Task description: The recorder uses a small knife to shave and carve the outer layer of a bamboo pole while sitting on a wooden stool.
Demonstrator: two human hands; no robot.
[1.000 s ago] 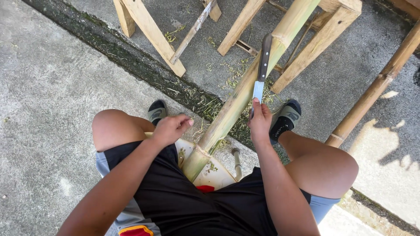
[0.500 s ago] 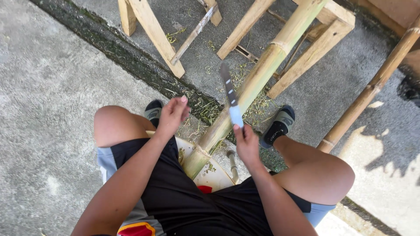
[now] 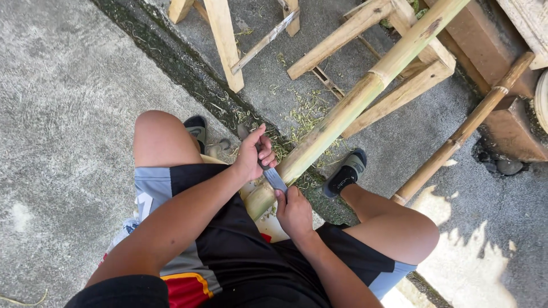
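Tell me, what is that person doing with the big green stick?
A seated person works on a bamboo pole that slants up from between their knees. The right hand grips a knife laid across the pole near its lower end. The left hand presses on the blade's far end. Green shavings lie scattered on the concrete.

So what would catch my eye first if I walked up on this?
Probably the long green bamboo pole slanting from the seated person's lap up to the top right. Both hands meet at its near end: the right hand grips a knife laid across it, the left hand at the blade's far end. Pale shavings litter the concrete beside it.
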